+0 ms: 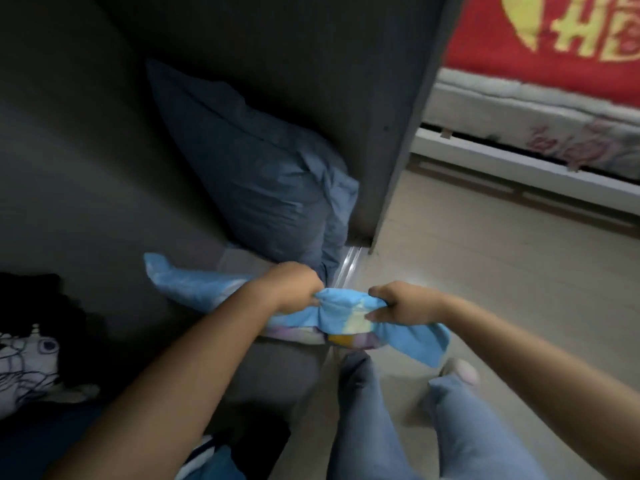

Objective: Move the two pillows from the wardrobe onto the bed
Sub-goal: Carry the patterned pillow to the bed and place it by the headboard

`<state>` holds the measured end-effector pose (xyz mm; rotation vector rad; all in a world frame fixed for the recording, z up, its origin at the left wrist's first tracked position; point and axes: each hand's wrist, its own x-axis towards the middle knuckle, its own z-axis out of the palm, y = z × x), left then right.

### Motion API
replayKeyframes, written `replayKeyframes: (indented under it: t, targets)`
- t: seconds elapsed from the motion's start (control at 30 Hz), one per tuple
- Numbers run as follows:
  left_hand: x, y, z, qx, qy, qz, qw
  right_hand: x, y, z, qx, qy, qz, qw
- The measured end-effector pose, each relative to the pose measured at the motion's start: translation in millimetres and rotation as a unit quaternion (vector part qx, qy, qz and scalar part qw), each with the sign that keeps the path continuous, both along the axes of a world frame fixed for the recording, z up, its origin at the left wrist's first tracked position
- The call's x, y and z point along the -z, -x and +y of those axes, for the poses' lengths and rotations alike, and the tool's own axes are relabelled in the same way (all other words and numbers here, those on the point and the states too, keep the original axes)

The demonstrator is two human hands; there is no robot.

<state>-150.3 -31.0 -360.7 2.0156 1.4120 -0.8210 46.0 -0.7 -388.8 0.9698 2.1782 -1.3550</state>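
Observation:
A light blue patterned pillow [194,289] lies across the wardrobe's bottom edge, partly out over the floor. My left hand [294,289] and my right hand [398,304] both grip its bunched edge, close together. Behind it a dark blue pillow [256,174] leans upright in the wardrobe's [69,150] dark corner against the side panel [408,133]. The bed [519,109], with a white mattress and a red and yellow cover [540,57], stands at the upper right.
A sliding-door track [349,268] runs along the wardrobe's front edge. Black and white printed fabric [31,344] lies at the lower left inside the wardrobe. My legs in blue jeans [398,427] stand on pale flooring [502,271] between wardrobe and bed.

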Motion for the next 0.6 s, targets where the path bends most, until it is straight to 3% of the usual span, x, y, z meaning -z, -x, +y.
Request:
replayKeyframes:
  t: [0.27, 0.6]
  targets:
    - [-48, -172, 71, -0.008, -0.003, -0.056, 0.998, -62, -179, 64, 0.053, -0.039, -0.031, 0.997]
    - [-121, -353, 222, 0.056, -0.162, -0.067, 0.983, -171, -356, 197, 0.122, -0.228, -0.03, 0.966]
